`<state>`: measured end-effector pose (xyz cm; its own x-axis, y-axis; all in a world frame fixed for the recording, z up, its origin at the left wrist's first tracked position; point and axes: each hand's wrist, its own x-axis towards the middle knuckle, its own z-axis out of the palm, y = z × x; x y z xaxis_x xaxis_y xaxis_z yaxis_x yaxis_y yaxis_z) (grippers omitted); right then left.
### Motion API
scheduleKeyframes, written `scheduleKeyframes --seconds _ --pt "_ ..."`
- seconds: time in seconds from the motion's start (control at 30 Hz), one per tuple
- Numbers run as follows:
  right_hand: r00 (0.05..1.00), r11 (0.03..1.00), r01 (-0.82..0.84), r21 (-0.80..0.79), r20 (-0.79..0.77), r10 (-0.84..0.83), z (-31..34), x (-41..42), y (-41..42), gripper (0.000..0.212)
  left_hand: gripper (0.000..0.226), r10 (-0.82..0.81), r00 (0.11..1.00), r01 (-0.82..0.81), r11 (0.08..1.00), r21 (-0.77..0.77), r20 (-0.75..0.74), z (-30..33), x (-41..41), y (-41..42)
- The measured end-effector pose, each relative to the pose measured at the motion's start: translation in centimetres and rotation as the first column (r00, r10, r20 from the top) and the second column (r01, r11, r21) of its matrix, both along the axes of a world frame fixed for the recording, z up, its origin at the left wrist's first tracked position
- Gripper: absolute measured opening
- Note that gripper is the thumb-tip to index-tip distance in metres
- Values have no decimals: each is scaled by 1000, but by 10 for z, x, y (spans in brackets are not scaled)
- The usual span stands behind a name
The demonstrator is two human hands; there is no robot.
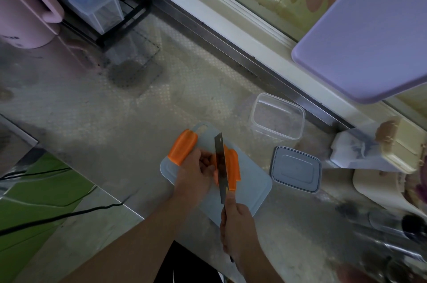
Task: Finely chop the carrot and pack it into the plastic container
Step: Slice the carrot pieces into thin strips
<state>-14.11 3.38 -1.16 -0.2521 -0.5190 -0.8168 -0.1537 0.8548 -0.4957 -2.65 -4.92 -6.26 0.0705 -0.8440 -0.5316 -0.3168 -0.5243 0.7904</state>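
On the cutting board (251, 192), left hand (196, 174) grips carrot (233, 167); right hand (238, 220) clasps knife (221, 167).

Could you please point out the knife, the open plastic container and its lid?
knife (221, 167): head view, middle of the blade.
plastic container (298, 111): head view, far right rim.
lid (296, 169): head view, centre of its top.

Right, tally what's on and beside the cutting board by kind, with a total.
Carrot pieces: 3, one at the board's far corner, one under the left hand, one right of the blade
Knife: 1, held by the right hand
Cutting board: 1
Clear container: 1
Lid: 1
Total: 7
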Motion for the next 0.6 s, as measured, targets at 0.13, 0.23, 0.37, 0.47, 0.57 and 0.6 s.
scheduleKeyframes --seconds 0.13,0.23,0.37,0.47,0.57,0.6 --pt "1000 999 30 18 9 -30 -1 2 -11 53 24 10 1000 -10 1000 8 -3 -1 -1 -1" --pt "1000 1000 16 17 -11 -16 -4 2 -18 53 25 13 1000 -13 1000 5 1 -3 -2 0" --pt "1000 1000 1 21 15 -2 -4 2 -24 52 25 -3 1000 3 1000 -17 26 -3 -2 0" --pt "999 1000 -31 -3 -7 31 -11 7 -32 53 28 -7 999 8 1000 -22 42 -2 -2 1" --pt "996 996 -82 -43 -27 81 -20 12 -29 50 28 1 999 -1 1000 -1 41 -2 -3 1" --pt "999 998 -48 -45 9 48 -22 13 -28 47 27 4 999 -4 1000 4 42 -2 -3 1"
